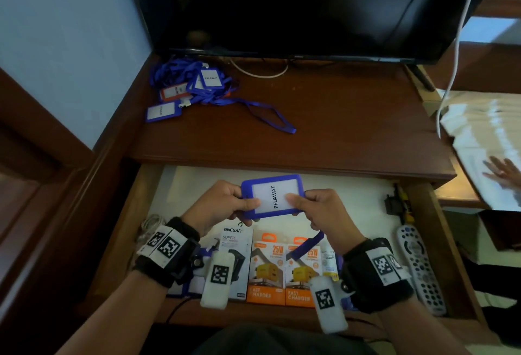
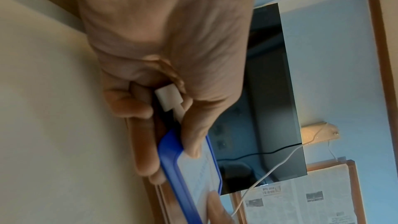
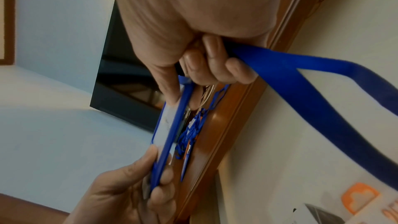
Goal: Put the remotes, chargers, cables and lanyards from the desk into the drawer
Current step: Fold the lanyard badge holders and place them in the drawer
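One blue badge holder held in both my hands above the open drawer.
My left hand pinches its nine o'clock edge, my right hand its three o'clock edge and the strap. In the drawer: three charger boxes, one remote. At eleven o'clock on the desk, a pile of lanyards.

Each bare arm wears a thick black wrist band with white square code tags. A white block with 1 code sits beside each wrist.
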The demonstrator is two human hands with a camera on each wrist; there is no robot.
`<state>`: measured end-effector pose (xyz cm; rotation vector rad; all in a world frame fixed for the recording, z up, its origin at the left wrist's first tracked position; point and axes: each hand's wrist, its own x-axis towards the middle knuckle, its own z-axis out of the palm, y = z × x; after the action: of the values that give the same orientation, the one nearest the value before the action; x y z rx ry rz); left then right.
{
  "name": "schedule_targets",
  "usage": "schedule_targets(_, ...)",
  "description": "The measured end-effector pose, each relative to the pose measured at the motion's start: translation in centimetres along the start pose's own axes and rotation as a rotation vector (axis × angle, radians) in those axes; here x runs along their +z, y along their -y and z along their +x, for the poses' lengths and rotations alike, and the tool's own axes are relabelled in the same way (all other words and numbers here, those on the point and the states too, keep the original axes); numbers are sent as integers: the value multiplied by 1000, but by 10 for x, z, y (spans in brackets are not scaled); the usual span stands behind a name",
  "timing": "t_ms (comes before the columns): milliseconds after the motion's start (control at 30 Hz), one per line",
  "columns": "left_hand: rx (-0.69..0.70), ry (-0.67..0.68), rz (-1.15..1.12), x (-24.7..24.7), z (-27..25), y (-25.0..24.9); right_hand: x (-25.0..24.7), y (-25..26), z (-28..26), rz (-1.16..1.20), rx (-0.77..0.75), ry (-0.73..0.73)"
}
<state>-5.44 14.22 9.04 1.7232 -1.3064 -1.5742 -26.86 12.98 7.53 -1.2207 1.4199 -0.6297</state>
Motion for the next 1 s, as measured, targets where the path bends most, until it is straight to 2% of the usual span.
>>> schedule_targets(133, -12, -98, -25, 4, 1, 4, -1, 1, 2, -19, 13, 7)
schedule_targets(267, 53, -349, -186, 6, 4, 9, 4, 1, -1, -68, 4, 26)
schedule_targets(367, 75, -476, -195, 6, 7, 15, 11, 3, -6, -75, -22, 124)
schedule_targets(433, 91, -493, -147, 9, 9, 19, 17, 8, -11, -49, -34, 201)
schedule_targets(533, 119, -427, 17, 14, 11, 26, 24, 22, -15, 47, -60, 277)
schedule_targets(633, 118, -248, 178, 20, 10, 27, 25, 38, -14, 160, -85, 322)
schedule_targets(700, 130, -156, 231, 24, 7, 23, 21, 43, -11, 224, -82, 308)
schedule_targets(867, 162, -68, 369, 22, 1, 20, 1, 36, -5, 481, 6, 258)
schedule_targets(1000, 192, 30, 450, 21, -4, 19, -7, 32, -6, 464, -1, 258)
